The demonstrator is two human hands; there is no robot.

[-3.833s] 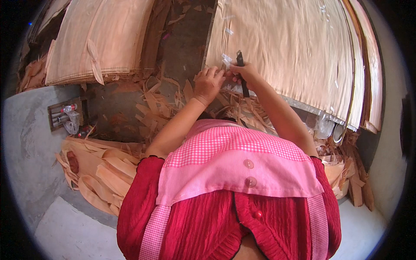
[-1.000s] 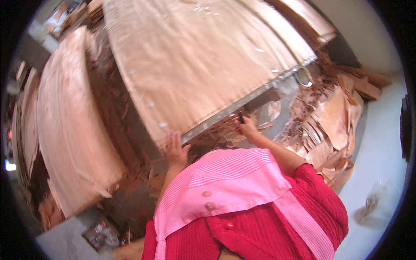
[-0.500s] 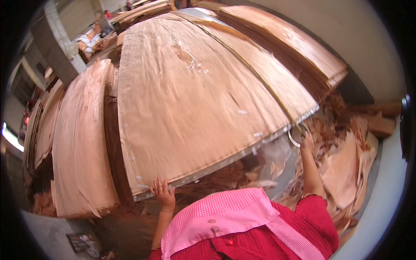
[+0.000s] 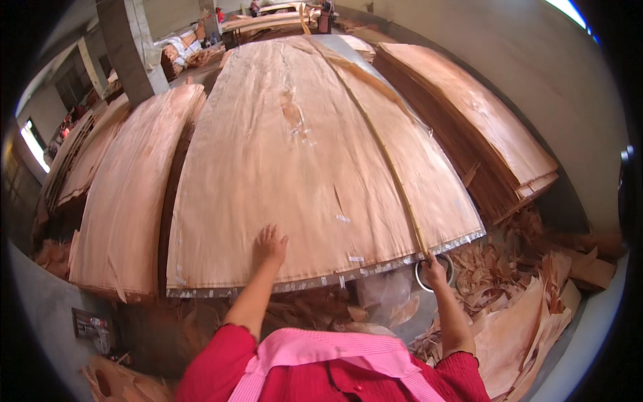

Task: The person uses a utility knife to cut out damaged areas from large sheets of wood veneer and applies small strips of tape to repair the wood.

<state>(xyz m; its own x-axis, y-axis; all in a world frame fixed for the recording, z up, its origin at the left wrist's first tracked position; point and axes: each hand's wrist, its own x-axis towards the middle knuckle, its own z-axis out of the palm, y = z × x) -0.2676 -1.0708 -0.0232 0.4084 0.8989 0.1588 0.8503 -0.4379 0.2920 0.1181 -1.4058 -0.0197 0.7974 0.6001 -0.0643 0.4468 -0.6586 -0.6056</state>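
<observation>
My left hand (image 4: pixel 270 246) lies on the near part of a large pale veneer stack (image 4: pixel 308 187), fingers spread. My right hand (image 4: pixel 435 269) is closed round the near end of a long thin stick (image 4: pixel 385 147), which runs lengthwise over the sheets to their far end. A white ring (image 4: pixel 451 271), perhaps a tape roll, is beside that hand. Small pieces of white tape (image 4: pixel 355 259) dot the sheet and its near edge. Whether anything else is in my right hand is hidden.
More veneer stacks stand left (image 4: pixel 130 187) and right (image 4: pixel 469 100). Veneer scraps (image 4: pixel 509 335) lie below at right. A grey pillar (image 4: pixel 117 53) stands at back left, a wall (image 4: pixel 536 74) at right. Far back, co-workers (image 4: pixel 327 17) stand by another stack.
The view has tilted up over the whole stack. My left hand has moved from the near edge onto the sheet. My right hand, earlier on a black cutter, has moved right to the stick's end.
</observation>
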